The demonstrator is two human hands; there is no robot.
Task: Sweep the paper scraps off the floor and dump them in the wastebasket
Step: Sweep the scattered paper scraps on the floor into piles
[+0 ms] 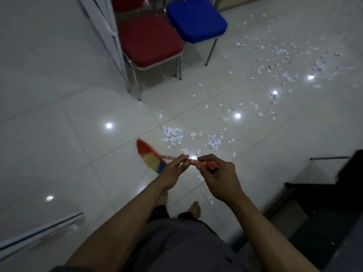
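A broom [150, 158] with a red, yellow and blue bristle head and an orange handle points down and to the left over the white tile floor. My right hand [220, 177] grips the top end of the handle. My left hand [172, 169] holds the handle lower down, just behind the bristles. White paper scraps [173, 134] lie in small clumps just beyond the broom, and many more scraps [282, 57] are scattered across the floor to the far right. No wastebasket is visible.
A red chair [149, 42] and a blue chair [196, 20] stand at the back, beside a white frame [110, 36]. Dark furniture [334, 193] fills the right edge. My bare feet [194, 209] are below my hands. A white strip [39, 232] lies at the lower left.
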